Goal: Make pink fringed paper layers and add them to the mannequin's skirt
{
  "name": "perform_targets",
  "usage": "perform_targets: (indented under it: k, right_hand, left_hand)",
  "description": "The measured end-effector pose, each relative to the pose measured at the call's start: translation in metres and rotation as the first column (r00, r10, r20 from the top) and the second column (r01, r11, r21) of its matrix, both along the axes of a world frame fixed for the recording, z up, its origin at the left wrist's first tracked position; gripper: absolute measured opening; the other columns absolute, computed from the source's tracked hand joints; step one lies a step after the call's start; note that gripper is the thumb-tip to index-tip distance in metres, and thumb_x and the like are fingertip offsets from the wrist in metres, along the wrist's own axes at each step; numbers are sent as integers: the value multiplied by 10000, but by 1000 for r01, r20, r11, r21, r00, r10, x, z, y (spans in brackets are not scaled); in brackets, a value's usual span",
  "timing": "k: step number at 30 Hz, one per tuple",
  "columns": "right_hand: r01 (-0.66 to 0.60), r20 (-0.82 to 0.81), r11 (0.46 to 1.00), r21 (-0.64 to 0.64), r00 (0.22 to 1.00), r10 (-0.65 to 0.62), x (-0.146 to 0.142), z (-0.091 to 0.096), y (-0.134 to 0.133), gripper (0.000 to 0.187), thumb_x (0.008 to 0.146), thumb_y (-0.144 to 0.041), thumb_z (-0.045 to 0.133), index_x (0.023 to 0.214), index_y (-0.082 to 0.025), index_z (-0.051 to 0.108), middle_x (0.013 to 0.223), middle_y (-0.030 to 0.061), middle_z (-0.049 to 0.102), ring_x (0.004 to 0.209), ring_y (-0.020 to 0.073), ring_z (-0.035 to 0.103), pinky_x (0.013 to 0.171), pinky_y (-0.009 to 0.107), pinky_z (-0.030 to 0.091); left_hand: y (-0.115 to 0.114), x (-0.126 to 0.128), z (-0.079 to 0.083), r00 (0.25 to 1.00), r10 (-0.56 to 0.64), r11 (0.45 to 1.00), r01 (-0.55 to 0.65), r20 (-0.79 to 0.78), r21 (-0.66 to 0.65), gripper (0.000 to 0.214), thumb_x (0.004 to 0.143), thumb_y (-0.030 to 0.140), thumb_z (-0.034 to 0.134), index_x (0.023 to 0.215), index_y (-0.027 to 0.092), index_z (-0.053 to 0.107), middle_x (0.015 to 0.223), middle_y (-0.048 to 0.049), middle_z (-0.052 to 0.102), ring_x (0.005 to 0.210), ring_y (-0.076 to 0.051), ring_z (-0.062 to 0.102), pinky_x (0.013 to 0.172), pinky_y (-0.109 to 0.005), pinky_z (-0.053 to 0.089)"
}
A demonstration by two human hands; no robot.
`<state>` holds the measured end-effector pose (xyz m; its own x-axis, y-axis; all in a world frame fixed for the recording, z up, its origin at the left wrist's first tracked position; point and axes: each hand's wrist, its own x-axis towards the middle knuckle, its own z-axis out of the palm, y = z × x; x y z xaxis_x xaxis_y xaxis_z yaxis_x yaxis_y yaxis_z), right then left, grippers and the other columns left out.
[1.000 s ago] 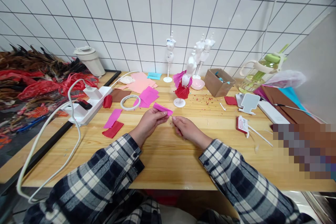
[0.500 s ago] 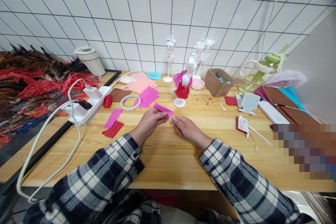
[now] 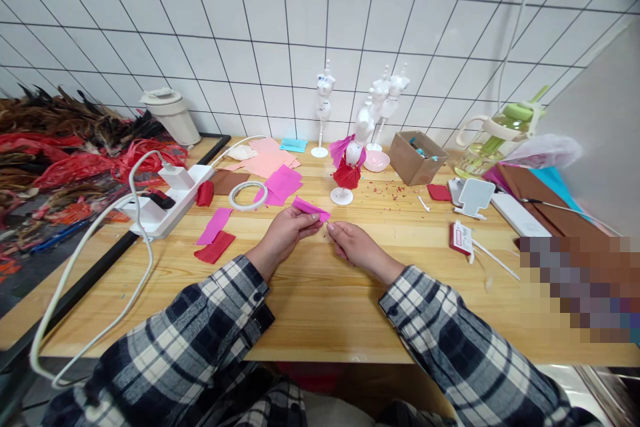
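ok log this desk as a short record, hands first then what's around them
left hand: grip closed on a magenta strip
right hand: thumb and finger pinched close by the strip's end; anything between them is too small to tell
beyond the hands: white mannequin on a round base, magenta and red frills around its lower part
left side: white ring, red piece, power strip
right side: open cardboard box, green-lidded bottle
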<state>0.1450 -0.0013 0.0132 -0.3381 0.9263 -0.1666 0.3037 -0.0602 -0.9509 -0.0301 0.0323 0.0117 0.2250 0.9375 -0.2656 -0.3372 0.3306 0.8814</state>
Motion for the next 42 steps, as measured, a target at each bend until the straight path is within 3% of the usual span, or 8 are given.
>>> perform_targets:
  k: [6,18,42]
  right_hand:
    - [-1,25,1000,20,1000,1,1,-2,1,436,941,-578,398,695,-218,402,530,-55,416,454,87,347,451,214,283]
    - [-21,4,997,-74,1000,21,1,1,0,453,930,-627,388,733,-220,403,512,-67,415,418,79,336,392,198,273]
    - [-60,-45,994,-90,997,56,3,-2,2,437,932,-606,416,738,-214,412,494,-77,383,412,70,290,384,191,246]
  left_hand:
    - [1,0,-1,1000,1,1000,-1,0,4,320,566,245,886,805,117,715,793,-55,721,725,-130,661,722,-245,528]
    - [1,-2,0,999,23,1000,-24,24,18,267,588,198,853,802,143,704,761,-10,688,684,-97,623,725,-228,506]
    - [4,-4,-3,998,-55,998,55,32,9,301,606,216,865,854,124,722,826,-50,720,770,-130,665,760,-238,527]
